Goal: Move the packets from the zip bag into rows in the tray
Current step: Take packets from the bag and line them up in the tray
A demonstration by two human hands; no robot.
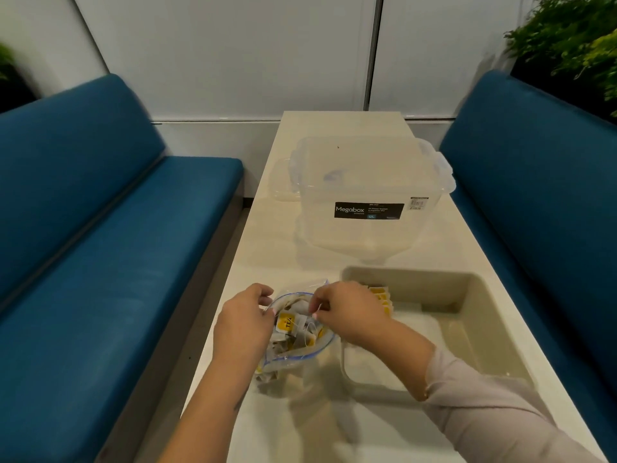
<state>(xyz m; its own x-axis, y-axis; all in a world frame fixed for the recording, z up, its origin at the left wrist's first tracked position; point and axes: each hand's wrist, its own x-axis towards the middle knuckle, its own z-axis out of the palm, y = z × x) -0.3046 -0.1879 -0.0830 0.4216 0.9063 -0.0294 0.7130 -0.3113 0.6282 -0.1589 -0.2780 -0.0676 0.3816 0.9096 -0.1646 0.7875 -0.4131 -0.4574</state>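
Fingers of both hands pinch zip bag (pixel 297 332) rim; packet (pixel 284 321) reads "TEA"; box (pixel 367 195) "Megabox".

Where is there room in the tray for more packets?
The tray is bare from the short row of packets in its far left corner across to the right wall. The zip bag, with both hands at it, is crowded.

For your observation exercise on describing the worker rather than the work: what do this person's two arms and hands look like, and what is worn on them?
The hands are bare: no gloves, rings or watch show. The left hand leads to a forearm bare to the frame edge, with a small dark mark near the elbow, too small to read. The right hand leads to a bare wrist, then a loose, pale greyish-pink long sleeve pushed partway up the forearm.
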